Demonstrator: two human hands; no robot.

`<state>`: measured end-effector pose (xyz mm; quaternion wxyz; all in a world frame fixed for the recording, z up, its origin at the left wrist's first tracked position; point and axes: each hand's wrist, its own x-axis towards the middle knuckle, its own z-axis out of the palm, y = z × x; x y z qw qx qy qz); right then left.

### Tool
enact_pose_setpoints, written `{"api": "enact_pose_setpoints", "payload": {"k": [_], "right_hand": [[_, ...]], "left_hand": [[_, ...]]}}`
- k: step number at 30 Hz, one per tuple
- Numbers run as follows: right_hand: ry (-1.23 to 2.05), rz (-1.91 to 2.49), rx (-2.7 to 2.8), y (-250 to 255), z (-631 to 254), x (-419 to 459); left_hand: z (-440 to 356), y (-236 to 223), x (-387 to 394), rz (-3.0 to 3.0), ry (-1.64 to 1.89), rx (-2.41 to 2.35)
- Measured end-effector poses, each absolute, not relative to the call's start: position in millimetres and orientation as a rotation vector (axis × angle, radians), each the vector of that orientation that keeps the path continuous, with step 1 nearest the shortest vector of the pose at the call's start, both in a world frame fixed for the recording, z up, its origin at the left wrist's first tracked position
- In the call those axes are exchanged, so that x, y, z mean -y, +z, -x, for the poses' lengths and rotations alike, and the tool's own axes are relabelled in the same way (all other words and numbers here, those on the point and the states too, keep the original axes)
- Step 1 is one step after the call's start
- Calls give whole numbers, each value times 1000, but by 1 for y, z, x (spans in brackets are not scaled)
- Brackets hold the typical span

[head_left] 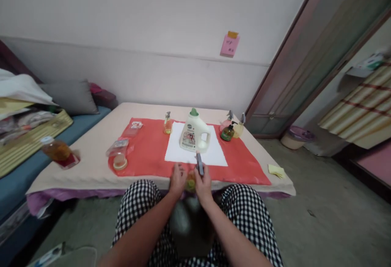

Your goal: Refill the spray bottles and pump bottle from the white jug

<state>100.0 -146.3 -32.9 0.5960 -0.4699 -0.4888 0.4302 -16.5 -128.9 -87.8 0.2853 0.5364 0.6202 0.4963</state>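
My right hand (204, 181) is closed around a spray bottle (191, 182) with a grey trigger head and yellowish liquid low in its clear body. The bottle is at the table's front edge, between my hands. Just to its left, my left hand (177, 180) has its fingers curled in; whether anything is inside them is hidden. Beyond my hands, a large white detergent jug (193, 132) with a green cap stands upright on a white sheet (174, 153). That sheet lies over a red mat (149, 153).
A small spray bottle (168, 124) stands left of the jug. At right are a dark green pump bottle (227, 133), a pink spray bottle (225, 123) and a yellow one (239, 129). Plastic packs (118, 147), a round lid (120, 162), an amber bottle (59, 152) and yellow notes (276, 171) lie around.
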Motion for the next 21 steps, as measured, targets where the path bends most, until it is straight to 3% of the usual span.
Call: {"api": "enact_pose_setpoints", "payload": {"k": [5, 10, 21], "right_hand": [[858, 1139, 1063, -46, -95, 112], [952, 1103, 1066, -51, -113, 110], [1302, 857, 991, -7, -163, 125]], "left_hand": [[1, -109, 124, -1289, 1298, -1795], [-8, -116, 136, -1460, 1198, -1617], [-18, -75, 150, -1667, 1211, -1457]]}}
